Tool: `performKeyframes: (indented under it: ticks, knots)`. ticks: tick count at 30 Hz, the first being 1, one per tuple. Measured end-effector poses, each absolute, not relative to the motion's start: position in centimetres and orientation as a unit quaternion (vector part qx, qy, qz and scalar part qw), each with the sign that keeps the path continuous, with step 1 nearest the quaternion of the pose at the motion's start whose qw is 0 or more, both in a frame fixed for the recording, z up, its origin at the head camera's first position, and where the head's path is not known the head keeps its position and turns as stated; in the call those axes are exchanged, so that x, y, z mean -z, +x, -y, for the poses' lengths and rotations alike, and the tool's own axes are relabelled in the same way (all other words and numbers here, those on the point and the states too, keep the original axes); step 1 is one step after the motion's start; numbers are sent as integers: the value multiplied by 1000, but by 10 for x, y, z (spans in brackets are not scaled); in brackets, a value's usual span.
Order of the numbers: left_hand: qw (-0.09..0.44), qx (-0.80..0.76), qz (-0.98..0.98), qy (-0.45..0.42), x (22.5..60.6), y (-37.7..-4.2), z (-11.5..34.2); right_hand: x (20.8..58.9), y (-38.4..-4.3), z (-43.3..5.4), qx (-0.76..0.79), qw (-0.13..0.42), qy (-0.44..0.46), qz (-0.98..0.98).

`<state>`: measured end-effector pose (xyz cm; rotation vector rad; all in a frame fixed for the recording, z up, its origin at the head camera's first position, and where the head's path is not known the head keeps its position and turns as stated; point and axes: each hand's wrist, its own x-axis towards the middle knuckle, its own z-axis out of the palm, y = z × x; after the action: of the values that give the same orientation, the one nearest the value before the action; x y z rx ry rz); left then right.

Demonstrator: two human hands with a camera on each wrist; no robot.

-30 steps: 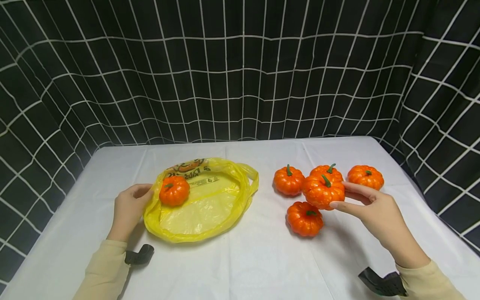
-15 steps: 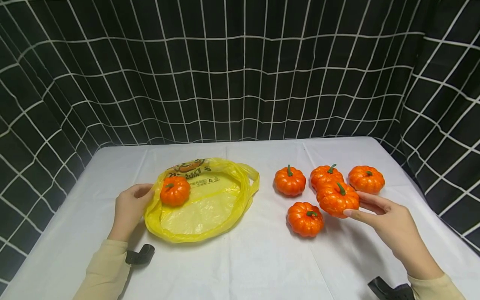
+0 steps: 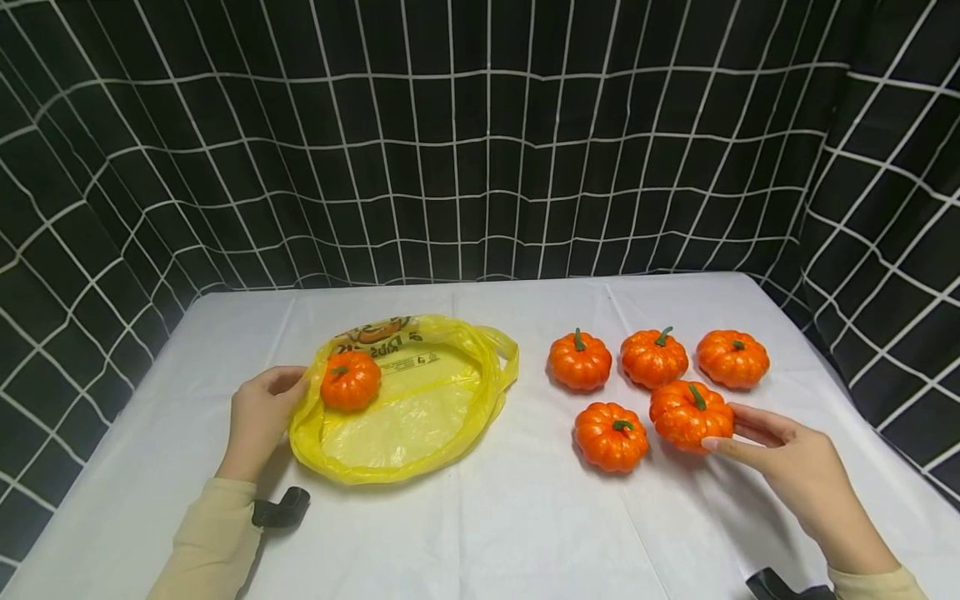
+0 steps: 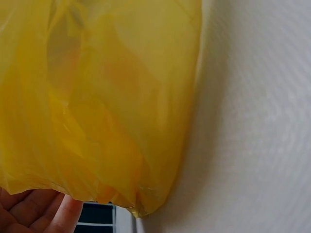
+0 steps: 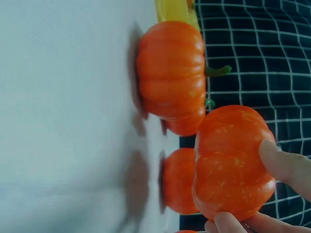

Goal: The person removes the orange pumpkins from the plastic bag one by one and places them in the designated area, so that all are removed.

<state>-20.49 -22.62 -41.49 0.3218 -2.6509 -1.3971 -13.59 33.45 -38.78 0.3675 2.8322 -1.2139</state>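
Note:
My left hand point(image 3: 260, 418) pinches the left rim of a yellow plastic bag point(image 3: 408, 437), which lies spread with its mouth upward. Inside the bag, at its left side, sits a small orange pumpkin point(image 3: 350, 381) with a green stem. In the left wrist view the bag's thin wall covers most of the picture, and fingertips point(image 4: 65, 213) show at its edge. Another pumpkin point(image 3: 692, 417) is held by my right hand point(image 3: 797, 468) between thumb and fingers. The right wrist view shows this pumpkin point(image 5: 235, 162) raised off the white cloth.
Three pumpkins stand in a back row on the right: a left one point(image 3: 580, 362), a middle one point(image 3: 654, 358) and a right one point(image 3: 732, 359). One more pumpkin point(image 3: 611, 437) stands just left of the held one. A black gridded curtain point(image 3: 480, 167) encloses the white-covered table point(image 3: 510, 533).
My right hand has carried its pumpkin to the right and toward me, away from the middle pumpkin of the back row. My left hand and the bag have stayed in place.

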Motion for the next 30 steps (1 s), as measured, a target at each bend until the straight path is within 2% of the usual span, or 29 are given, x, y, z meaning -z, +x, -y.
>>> performKeyframes:
  ticks: [17, 30]
  knots:
    - [59, 461, 879, 107, 414, -206, 225, 404, -141, -344, 396, 76, 145, -903]
    - [58, 461, 879, 109, 415, -205, 226, 411, -142, -346, 394, 87, 162, -901]
